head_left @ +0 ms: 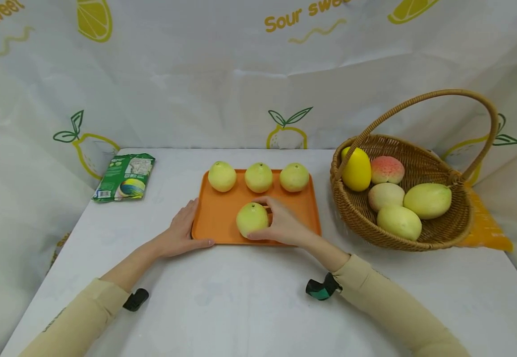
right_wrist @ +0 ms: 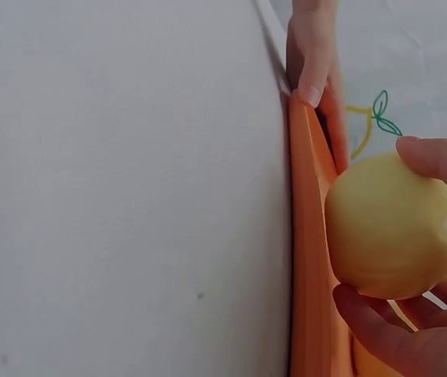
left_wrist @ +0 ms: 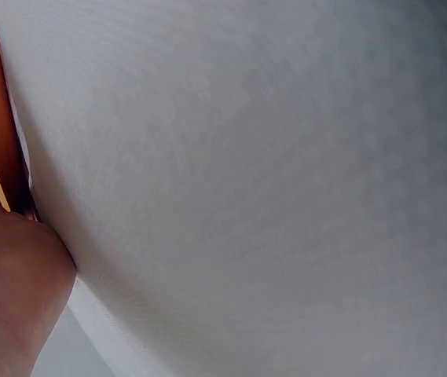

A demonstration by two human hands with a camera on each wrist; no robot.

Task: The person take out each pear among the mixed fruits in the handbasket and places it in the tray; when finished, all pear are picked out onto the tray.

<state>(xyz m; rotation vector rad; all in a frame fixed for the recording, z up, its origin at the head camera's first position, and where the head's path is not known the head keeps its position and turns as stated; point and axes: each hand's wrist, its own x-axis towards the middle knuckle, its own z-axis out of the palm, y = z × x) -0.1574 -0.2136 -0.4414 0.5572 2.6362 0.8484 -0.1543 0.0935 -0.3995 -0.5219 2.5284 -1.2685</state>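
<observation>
On the orange tray [head_left: 215, 218], a pale yellow-green round fruit [head_left: 251, 220] sits in my right hand [head_left: 285, 223], thumb on the near side and fingers around the far side. The right wrist view shows this fruit [right_wrist: 396, 224] close up between thumb and fingers, overlapping the tray rim [right_wrist: 309, 259]. My left hand [head_left: 182, 230] rests at the tray's near left corner, its straight fingers along the left side and its thumb along the front edge. Three similar fruits [head_left: 258, 177] stand in a row along the tray's far side.
At right, a wicker basket [head_left: 347, 213] with a tall handle holds several fruits, including a yellow one [head_left: 357, 170] and a pinkish peach [head_left: 387, 170]. An orange packet [head_left: 486, 223] lies partly behind it. A green packet [head_left: 126, 177] lies at the back left of the white table [head_left: 222, 297].
</observation>
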